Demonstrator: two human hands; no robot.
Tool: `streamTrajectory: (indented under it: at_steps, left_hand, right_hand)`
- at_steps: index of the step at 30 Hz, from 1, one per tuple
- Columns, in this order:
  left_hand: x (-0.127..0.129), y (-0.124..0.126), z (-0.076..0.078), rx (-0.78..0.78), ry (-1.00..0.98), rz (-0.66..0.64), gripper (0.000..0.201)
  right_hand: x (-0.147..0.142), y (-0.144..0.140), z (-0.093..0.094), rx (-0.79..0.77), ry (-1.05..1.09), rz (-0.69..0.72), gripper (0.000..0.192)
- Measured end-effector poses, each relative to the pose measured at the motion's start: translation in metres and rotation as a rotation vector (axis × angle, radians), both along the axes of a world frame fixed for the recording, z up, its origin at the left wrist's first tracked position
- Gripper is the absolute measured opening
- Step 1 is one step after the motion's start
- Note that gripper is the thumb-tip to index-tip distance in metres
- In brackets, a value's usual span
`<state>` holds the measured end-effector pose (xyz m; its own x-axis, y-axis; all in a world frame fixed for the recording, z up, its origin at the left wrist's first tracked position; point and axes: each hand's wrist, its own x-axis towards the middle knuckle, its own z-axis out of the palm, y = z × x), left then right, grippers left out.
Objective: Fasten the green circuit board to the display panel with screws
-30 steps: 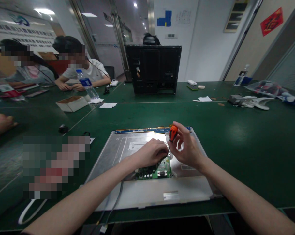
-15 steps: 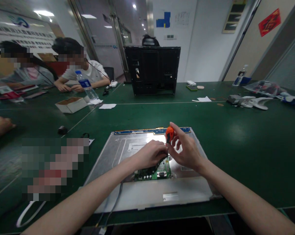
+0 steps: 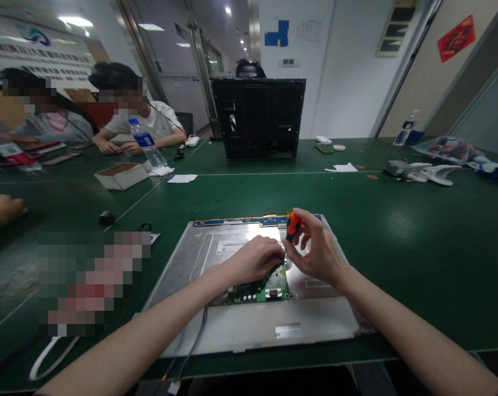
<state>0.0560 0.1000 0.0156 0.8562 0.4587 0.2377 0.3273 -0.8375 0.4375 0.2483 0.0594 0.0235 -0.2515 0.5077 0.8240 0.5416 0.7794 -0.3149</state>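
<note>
Screwdriver [image 3: 293, 224], orange handle, pinched upright in my right hand [image 3: 317, 253]; fingertips closed round the handle, shaft running down to the green circuit board [image 3: 260, 289] on the back of the metal panel [image 3: 315, 324]. Half a second ago the handle leaned left with more of the cap showing; now it sits as it did a second back. I read that as twisting back and forth, so the screw is probably still being worked. My left hand [image 3: 255, 258] is curled, fingers pressed together, on the board beside the tip, hiding the screw. Black cable [image 3: 193, 344] trails off the near edge. Cardboard box [image 3: 120, 174], water bottle [image 3: 146, 143], black chassis [image 3: 259, 117] well apart across the green table [image 3: 417, 231]; a co-worker's hand [image 3: 1, 209] rests far left.
</note>
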Motion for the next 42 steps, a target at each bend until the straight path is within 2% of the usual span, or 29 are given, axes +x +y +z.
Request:
streamTrajectory:
  at_steps: [7,15,20,30,35,42]
  left_hand:
    - [-0.001,0.002,-0.004,0.014,0.007,0.0,0.012]
    - [0.0,0.0,-0.001,0.009,0.01,0.014,0.014]
    - [0.0,-0.001,0.002,0.007,0.023,0.005,0.014]
    - [-0.001,0.002,-0.004,0.033,0.025,0.008,0.012]
    - [-0.001,0.002,-0.002,0.003,0.013,-0.004,0.011]
    - [0.0,0.002,-0.004,0.005,0.014,-0.003,0.012]
  right_hand:
    - [-0.002,-0.002,0.004,0.059,0.026,0.002,0.061]
    - [-0.003,-0.005,0.01,0.016,0.064,0.02,0.059]
    - [-0.002,-0.006,0.007,-0.012,0.066,0.035,0.07]
    - [-0.001,-0.002,0.006,0.038,0.014,-0.015,0.062]
    - [-0.003,-0.002,0.004,0.052,0.012,-0.03,0.071]
    - [-0.002,-0.001,0.001,0.049,0.035,-0.016,0.068]
